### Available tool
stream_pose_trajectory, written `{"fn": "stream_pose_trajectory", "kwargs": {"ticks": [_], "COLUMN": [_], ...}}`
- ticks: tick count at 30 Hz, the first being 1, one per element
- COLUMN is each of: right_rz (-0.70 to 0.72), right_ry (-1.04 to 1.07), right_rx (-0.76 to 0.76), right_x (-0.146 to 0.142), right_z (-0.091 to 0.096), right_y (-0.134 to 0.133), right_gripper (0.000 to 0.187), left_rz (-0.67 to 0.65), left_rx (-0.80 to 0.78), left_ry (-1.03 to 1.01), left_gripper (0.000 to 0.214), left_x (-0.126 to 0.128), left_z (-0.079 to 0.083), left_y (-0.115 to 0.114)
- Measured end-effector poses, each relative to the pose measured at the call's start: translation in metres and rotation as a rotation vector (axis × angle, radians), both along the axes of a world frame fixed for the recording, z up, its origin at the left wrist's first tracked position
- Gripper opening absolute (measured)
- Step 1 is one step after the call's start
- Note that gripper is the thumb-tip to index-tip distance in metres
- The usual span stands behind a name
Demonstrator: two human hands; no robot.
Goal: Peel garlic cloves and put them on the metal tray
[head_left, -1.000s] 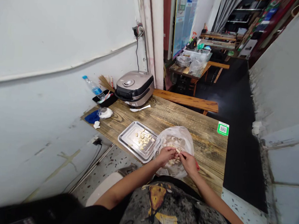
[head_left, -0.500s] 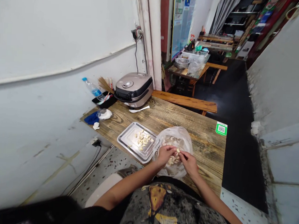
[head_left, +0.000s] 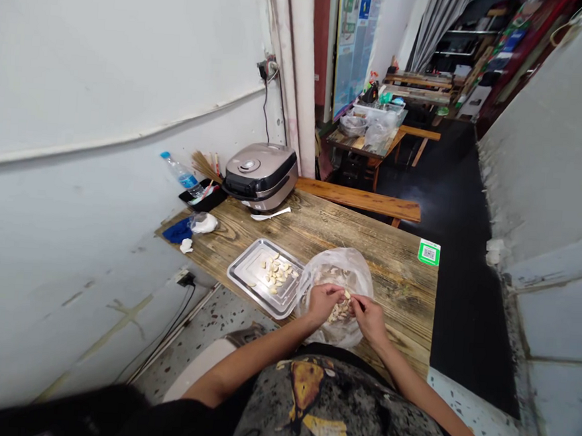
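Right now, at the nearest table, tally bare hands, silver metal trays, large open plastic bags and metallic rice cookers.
Left hand and right hand, both bare: 2
Rectangular silver metal tray: 1
Large open translucent plastic bag: 1
Metallic-brown rice cooker: 1
Total: 5

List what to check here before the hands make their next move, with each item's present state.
1. Pale piece held at the fingertips of the left hand and right hand: ok.
2. Both hands above the open plastic bag: ok.
3. Metal tray within easy reach, beside the bag: ok.
4. Bare space left on the tray around the loose pieces: ok.
5. Tray fully supported at the table edge nearest the person: cannot tell.
6. Held piece free of skin: cannot tell, too small.
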State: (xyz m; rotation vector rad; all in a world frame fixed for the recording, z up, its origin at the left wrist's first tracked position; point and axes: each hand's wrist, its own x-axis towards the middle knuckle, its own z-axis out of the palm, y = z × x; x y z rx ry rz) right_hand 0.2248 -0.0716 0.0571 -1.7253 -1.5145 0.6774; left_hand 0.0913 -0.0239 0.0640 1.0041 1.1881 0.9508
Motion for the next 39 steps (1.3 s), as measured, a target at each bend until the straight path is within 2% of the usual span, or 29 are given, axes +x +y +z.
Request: {"fn": "stream_pose_trajectory", "kwargs": {"ticks": [5,9,12,17,20,22,27,31,36,39], "right_rz": [0.005,0.013,-0.003,-0.022,-0.047,-0.065,-0.106,-0.044,0.024,0.034], "right_ry": [-0.099,-0.091,0.027,0.371,0.39,0.361,0.397,0.446,0.536,0.643], "right_rx": [-0.013,-0.012,-0.049,-0.147,-0.154,-0.158,-0.193,-0.158,-0.157,-0.179], "right_x": [0.0,0.0,0.0,0.0,0.002,0.003,0.005,0.003,0.0,0.0], "right_z": [0.006,0.008,0.007,0.003,0.003,0.004,0.005,0.008,0.014,0.014], "right_y": [0.0,0.001,0.002,0.008,0.012,0.013,0.011,0.009,0.009,0.01], "right_gripper": [0.03,0.03,0.03,0.033,0.034,0.033,0.041,0.037,0.039,0.038], "left_rz": [-0.034,-0.034,-0.06,-0.152,-0.298,-0.342,-0.175,-0.095,-0.11,-0.2], "left_rx": [0.038,0.038,-0.011,-0.043,-0.047,-0.058,-0.008,0.023,0.098,0.23], "left_ry": [0.066,0.062,-0.041,-0.161,-0.162,-0.177,-0.15,-0.119,-0.009,0.14], "left_gripper": [0.016,0.016,0.017,0.025,0.029,0.029,0.026,0.024,0.022,0.021], "left_x": [0.0,-0.001,-0.003,-0.007,-0.008,-0.008,-0.008,-0.008,-0.006,-0.01], "left_z": [0.0,0.001,0.0,0.002,0.005,0.006,0.002,0.0,0.008,0.015], "left_y": [0.0,0.001,0.002,0.004,0.003,0.003,0.006,0.007,0.002,-0.001]}}
